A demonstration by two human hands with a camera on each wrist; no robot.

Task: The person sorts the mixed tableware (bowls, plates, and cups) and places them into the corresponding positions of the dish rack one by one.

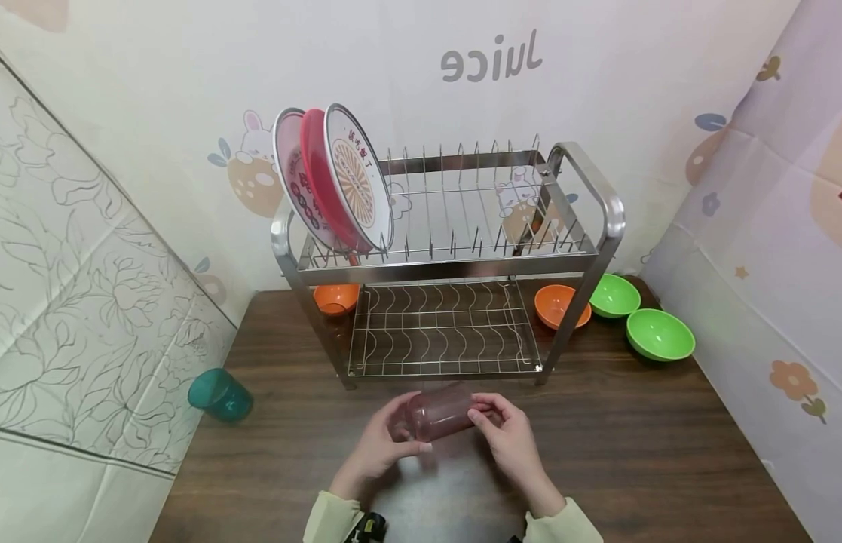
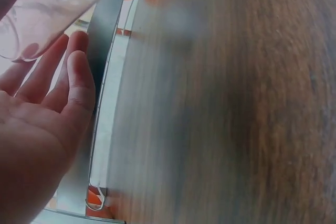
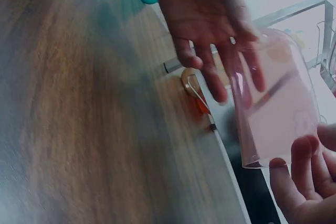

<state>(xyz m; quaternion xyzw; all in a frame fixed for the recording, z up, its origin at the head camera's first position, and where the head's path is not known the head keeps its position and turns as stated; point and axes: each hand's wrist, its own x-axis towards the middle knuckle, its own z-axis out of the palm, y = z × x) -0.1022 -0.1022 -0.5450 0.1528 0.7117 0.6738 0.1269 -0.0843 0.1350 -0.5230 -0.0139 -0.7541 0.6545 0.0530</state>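
A clear pink cup [image 1: 442,412] is held on its side above the table, in front of the rack. My right hand [image 1: 507,436] pinches its rim between thumb and fingers; the right wrist view shows these fingertips [image 3: 302,163] on the cup's edge. My left hand [image 1: 383,441] is around the cup's base end, thumb on the near side and fingers on the far side. Seen from the left wrist, the hand's lower fingers [image 2: 79,77] are bent loosely beside the cup [image 2: 50,17]. The exact contact of the left thumb is hard to make out.
A two-tier metal dish rack [image 1: 448,268] stands behind the hands, with plates [image 1: 356,177] upright at its upper left. A teal cup [image 1: 220,394] lies tilted at left. Orange bowls [image 1: 561,305] and green bowls [image 1: 659,335] sit around the rack.
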